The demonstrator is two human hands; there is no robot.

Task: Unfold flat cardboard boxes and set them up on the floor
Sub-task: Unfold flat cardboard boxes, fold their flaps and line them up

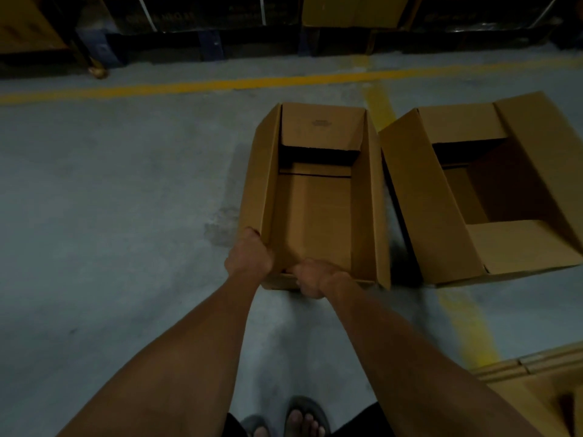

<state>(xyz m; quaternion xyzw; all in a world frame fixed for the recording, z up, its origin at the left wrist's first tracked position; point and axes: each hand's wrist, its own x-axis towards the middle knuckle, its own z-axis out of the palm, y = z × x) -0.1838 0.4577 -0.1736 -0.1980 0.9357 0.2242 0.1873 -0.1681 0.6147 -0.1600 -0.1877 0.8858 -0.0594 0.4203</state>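
Note:
An unfolded brown cardboard box (318,216) stands open-topped on the grey concrete floor in front of me, its flaps up. My left hand (249,255) grips the near left corner of its side flap. My right hand (312,277) grips the near short edge, fingers curled over the rim. A second set-up box (410,197) stands just to the right, its flaps spread outward.
A stack of flat cardboard (536,376) lies at the lower right. Yellow floor lines (467,323) run under and behind the boxes. Dark pallets and shelving (220,26) line the far side. My sandalled feet (303,417) are at the bottom.

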